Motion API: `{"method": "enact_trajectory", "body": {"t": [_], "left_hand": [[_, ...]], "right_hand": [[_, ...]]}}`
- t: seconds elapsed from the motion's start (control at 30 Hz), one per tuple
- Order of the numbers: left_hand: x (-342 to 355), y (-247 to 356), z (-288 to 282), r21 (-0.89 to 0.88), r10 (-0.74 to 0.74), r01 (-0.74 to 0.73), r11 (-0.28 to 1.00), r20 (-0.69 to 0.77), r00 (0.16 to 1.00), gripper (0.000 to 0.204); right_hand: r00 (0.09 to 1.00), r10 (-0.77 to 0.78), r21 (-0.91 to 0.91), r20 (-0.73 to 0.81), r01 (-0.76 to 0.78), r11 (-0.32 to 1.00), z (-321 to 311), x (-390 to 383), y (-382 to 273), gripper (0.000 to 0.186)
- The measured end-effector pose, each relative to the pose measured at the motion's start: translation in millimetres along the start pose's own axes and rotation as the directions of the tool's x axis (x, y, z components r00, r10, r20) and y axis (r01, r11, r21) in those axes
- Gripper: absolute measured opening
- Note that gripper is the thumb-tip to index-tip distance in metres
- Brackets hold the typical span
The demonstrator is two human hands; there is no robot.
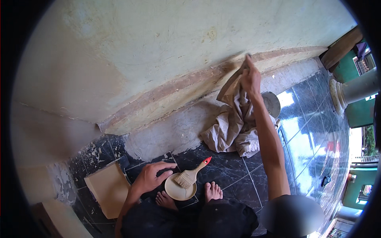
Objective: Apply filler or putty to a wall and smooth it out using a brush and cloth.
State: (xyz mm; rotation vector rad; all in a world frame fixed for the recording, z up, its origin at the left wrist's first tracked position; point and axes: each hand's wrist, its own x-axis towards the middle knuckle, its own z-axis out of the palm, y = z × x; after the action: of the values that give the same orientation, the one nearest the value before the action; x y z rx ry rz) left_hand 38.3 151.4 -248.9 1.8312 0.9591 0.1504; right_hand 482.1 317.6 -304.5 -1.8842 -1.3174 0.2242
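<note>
My right hand (251,81) reaches out to the low ledge of the wall, its fingers closed on a beige-grey cloth (224,133). The cloth hangs from the hand and lies crumpled at its lower end on the floor. My left hand (152,177) is held low with its fingers apart and nothing in it, just left of a shallow cream bowl (191,193). A wide paintbrush (191,174) with a wooden, red-tipped handle rests across that bowl, bristles inside. The bowl sits between my bare feet (213,191).
A painted, patchy wall (158,47) with a brown-edged ledge (190,83) runs along the front. Flat brown cardboard (108,189) lies at the left. Behind the cloth stands a grey round container (272,104). Dark glossy tiles (234,174) cover the floor; a white column (357,89) rises at far right.
</note>
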Motion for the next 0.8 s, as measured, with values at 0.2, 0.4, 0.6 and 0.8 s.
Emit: {"method": "enact_trajectory", "body": {"t": [0.2,0.4,0.6,0.8], "left_hand": [[2.9,3.6,0.2,-0.023,0.013,-0.015,1.0,-0.102,0.995,0.022],[14.3,0.7,14.3,0.003,0.06,-0.06,0.998,0.02,0.998,0.024],[2.4,-11.5,14.0,-0.012,0.038,-0.038,0.999,0.013,0.999,0.024],[18.7,-8.4,21.2,-0.009,0.049,-0.048,0.999,0.077,0.996,0.026]], "right_hand": [[0.944,-0.323,-0.171,-0.074,0.307,0.936,46.8,-11.5,-16.7,0.042],[0.884,-0.449,0.072,0.13,0.443,0.894,53.4,-55.5,-52.7,0.049],[0.992,0.103,-0.144,-0.075,-0.113,0.983,21.2,6.3,-4.8,0.05],[0.907,-0.419,-0.049,0.041,0.421,0.906,107.2,-77.1,-67.5,0.049]]}}
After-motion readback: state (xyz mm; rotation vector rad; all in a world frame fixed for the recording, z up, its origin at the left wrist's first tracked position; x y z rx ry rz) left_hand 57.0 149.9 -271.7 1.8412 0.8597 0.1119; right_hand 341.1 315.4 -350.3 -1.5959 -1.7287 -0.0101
